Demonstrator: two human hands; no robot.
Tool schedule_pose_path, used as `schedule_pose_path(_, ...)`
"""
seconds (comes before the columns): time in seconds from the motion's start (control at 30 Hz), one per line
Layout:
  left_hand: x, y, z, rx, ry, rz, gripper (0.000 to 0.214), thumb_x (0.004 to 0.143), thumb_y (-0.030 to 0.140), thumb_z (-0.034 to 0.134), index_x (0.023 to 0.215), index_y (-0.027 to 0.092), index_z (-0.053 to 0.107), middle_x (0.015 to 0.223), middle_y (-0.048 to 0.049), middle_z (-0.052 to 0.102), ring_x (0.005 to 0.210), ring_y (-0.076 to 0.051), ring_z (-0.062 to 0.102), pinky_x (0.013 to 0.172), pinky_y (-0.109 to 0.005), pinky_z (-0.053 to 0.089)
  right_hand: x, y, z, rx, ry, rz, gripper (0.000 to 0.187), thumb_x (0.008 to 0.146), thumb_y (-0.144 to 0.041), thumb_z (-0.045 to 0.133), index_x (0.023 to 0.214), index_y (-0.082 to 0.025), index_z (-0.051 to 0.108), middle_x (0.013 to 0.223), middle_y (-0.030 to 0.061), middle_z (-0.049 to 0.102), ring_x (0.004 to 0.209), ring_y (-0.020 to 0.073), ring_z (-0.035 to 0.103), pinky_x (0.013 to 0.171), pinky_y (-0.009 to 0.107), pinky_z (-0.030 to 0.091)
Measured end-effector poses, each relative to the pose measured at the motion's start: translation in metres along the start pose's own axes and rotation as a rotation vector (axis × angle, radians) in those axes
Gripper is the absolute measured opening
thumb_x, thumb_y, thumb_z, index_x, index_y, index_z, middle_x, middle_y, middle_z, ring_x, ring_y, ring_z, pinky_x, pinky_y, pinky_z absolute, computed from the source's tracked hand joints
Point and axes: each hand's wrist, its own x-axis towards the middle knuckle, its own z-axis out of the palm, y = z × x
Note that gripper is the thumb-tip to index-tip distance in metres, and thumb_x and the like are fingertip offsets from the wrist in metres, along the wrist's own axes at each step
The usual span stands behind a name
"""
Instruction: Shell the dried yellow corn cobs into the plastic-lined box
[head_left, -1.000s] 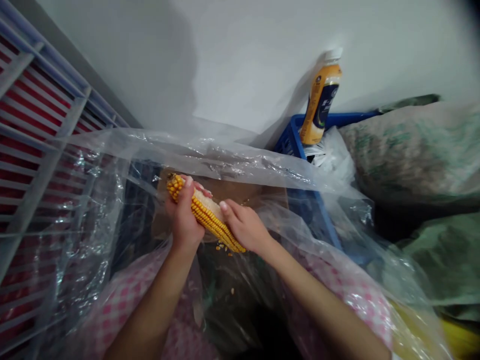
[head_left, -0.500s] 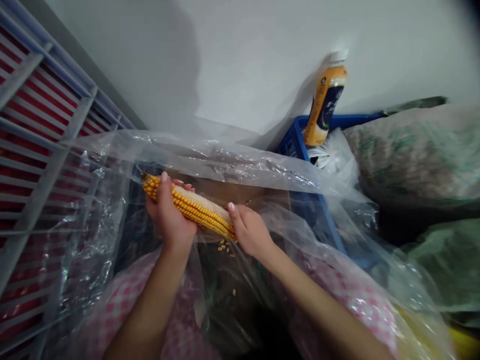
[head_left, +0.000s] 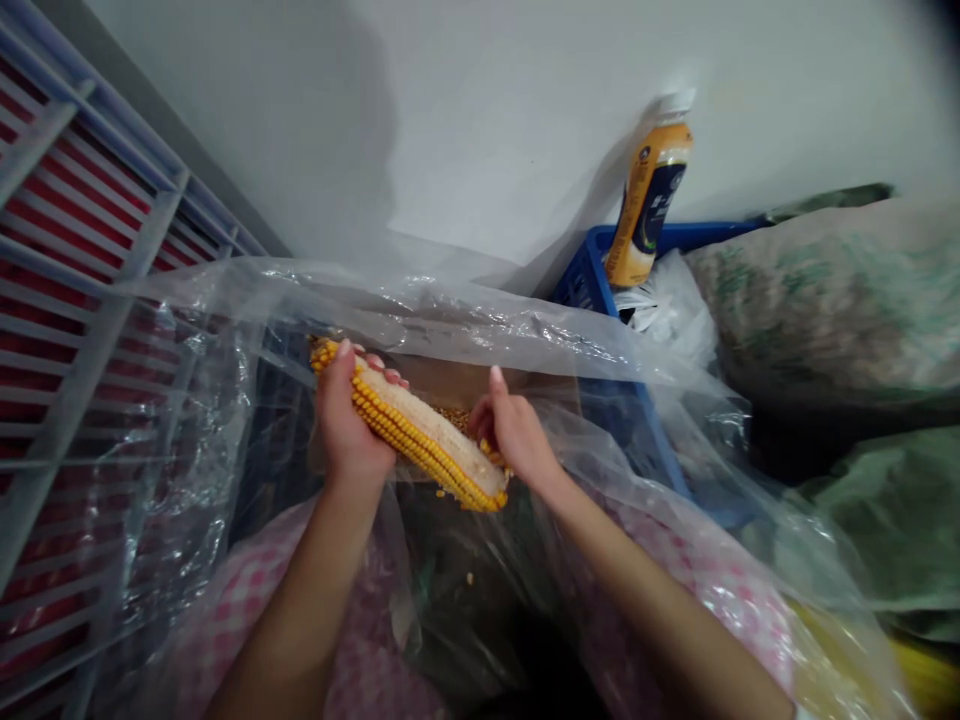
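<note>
A corn cob [head_left: 427, 430] slants across the middle, its far end up at the left. Rows of yellow kernels cover its lower side, while a long pale strip along the top is bare. My left hand [head_left: 352, 420] is wrapped around the upper left part, thumb on top. By the lower right end is my right hand [head_left: 517, 435], its thumb raised and apart from the bent fingers. A few loose kernels [head_left: 489, 450] show at those fingers; whether the fingers touch them I cannot tell. More kernels [head_left: 453, 415] lie beneath, behind the cob.
Clear plastic sheeting [head_left: 480, 330] spreads around my hands and over my lap. A slatted plastic crate [head_left: 112, 290] rises at the left. To the right, a blue basket [head_left: 592, 270] holds a yellow drink bottle [head_left: 649, 200]; beside it are a stuffed bag [head_left: 832, 300] and a green bag [head_left: 892, 510].
My right thumb has lifted off the cob and the hand has moved slightly right. The cob has shifted right and turned, showing more of its bare strip. My left hand keeps its hold.
</note>
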Motion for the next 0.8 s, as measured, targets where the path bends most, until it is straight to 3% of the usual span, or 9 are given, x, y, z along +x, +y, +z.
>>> schedule_pose_path(0.13,0.006,0.004,-0.002,-0.023,0.145,0.053,0.019,0.068,0.033,0.062,0.07,0.02,0.049,0.056,0.0068,0.049,0.048,-0.007,0.049,0.053,-0.022,0.044,0.003,-0.006,-0.018,-0.015,0.21,-0.141,0.069,0.088,-0.065,0.018,0.072,-0.018,0.066,0.08,0.0082,0.069,0.08,0.0191,0.063,0.077,0.03,0.041)
schedule_pose_path(0.2,0.009,0.007,-0.004,-0.05,0.164,0.086,0.019,0.07,0.034,0.061,0.07,0.019,0.049,0.059,0.006,0.049,0.05,-0.007,0.049,0.054,-0.023,0.044,-0.005,-0.006,-0.015,-0.069,0.117,-0.193,0.065,0.089,-0.063,0.019,0.077,-0.019,0.065,0.086,0.0079,0.068,0.084,0.0197,0.061,0.077,0.03,0.04)
schedule_pose_path(0.27,0.011,0.008,-0.007,-0.068,0.191,0.107,0.02,0.071,0.035,0.061,0.068,0.02,0.049,0.06,0.0054,0.048,0.051,-0.008,0.048,0.054,-0.024,0.044,-0.014,-0.004,-0.006,-0.157,-0.09,-0.233,0.06,0.091,-0.06,0.02,0.075,-0.019,0.061,0.081,0.0059,0.066,0.078,0.0181,0.058,0.07,0.028,0.039)
schedule_pose_path(0.33,0.014,0.007,-0.011,-0.062,0.203,0.105,0.021,0.07,0.035,0.062,0.066,0.021,0.048,0.06,0.005,0.047,0.051,-0.009,0.048,0.055,-0.025,0.044,-0.022,-0.001,0.004,-0.232,-0.095,-0.244,0.055,0.092,-0.056,0.021,0.07,-0.019,0.055,0.072,0.0031,0.06,0.067,0.0151,0.052,0.062,0.025,0.033)
schedule_pose_path(0.43,0.019,0.003,-0.015,-0.037,0.201,0.08,0.02,0.069,0.035,0.063,0.065,0.022,0.048,0.061,0.0048,0.047,0.051,-0.01,0.047,0.055,-0.025,0.044,-0.024,0.002,0.011,-0.281,-0.005,-0.179,0.054,0.092,-0.056,0.02,0.059,-0.019,0.044,0.059,0.0001,0.049,0.056,0.012,0.04,0.055,0.026,0.023)
schedule_pose_path(0.53,0.02,0.0,-0.013,-0.056,0.223,0.052,0.018,0.069,0.031,0.062,0.065,0.022,0.047,0.059,0.0052,0.047,0.049,-0.009,0.047,0.053,-0.024,0.044,-0.019,0.001,0.01,-0.248,-0.004,-0.139,0.055,0.09,-0.058,0.024,0.053,-0.02,0.037,0.055,-0.0013,0.042,0.055,0.011,0.034,0.053,0.026,0.02)
schedule_pose_path(0.7,0.011,0.002,-0.006,-0.187,0.044,-0.253,0.016,0.075,0.031,0.053,0.067,0.017,0.049,0.055,0.0051,0.047,0.044,-0.004,0.045,0.049,-0.019,0.041,-0.014,0.001,0.011,0.084,-0.237,0.039,0.066,0.085,-0.068,0.018,0.045,-0.02,0.038,0.044,-0.0032,0.035,0.047,0.0096,0.034,0.048,0.024,0.025)
schedule_pose_path(0.73,0.011,0.002,-0.005,-0.192,0.041,-0.285,0.017,0.075,0.031,0.052,0.066,0.017,0.049,0.055,0.0049,0.047,0.044,-0.004,0.045,0.05,-0.018,0.041,-0.012,0.002,0.011,0.14,-0.285,0.062,0.068,0.084,-0.07,0.018,0.045,-0.019,0.041,0.043,-0.003,0.036,0.046,0.0096,0.035,0.048,0.024,0.026)
schedule_pose_path(0.8,0.012,0.001,-0.007,-0.174,0.098,-0.21,0.019,0.075,0.031,0.051,0.063,0.017,0.047,0.052,0.0049,0.046,0.044,-0.005,0.045,0.05,-0.019,0.041,-0.006,0.004,0.006,0.255,-0.28,0.1,0.074,0.084,-0.07,0.013,0.051,-0.017,0.052,0.048,0.0001,0.049,0.048,0.0105,0.044,0.05,0.023,0.032)
